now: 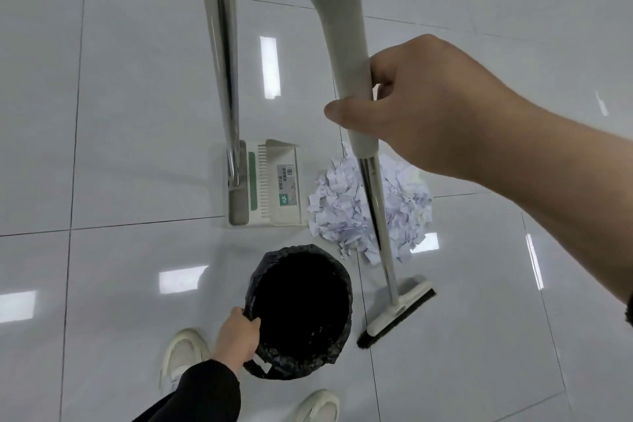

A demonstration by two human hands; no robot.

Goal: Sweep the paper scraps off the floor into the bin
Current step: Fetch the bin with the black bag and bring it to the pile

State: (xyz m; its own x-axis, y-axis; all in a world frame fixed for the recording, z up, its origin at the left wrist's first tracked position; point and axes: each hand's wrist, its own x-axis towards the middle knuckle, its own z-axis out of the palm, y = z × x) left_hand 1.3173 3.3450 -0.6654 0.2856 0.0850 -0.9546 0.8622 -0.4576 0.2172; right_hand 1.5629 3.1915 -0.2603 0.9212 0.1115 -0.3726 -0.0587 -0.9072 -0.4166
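A heap of white paper scraps (337,212) lies on the glossy tiled floor. My right hand (424,110) grips the cream handle of a broom (346,79); its black-bristled head (397,315) rests on the floor to the right of the bin, nearer to me than the heap. A round bin (301,312) lined with a black bag stands below the heap. My left hand (236,332) grips the bin's left rim. A cream dustpan (274,181) with a long upright handle stands on its own, left of the scraps.
Both of my pale shoes (181,356) show at the bottom edge, close beside the bin. Large grey-white tiles (137,113) with dark grout lines surround everything, with ceiling lights reflected in them.
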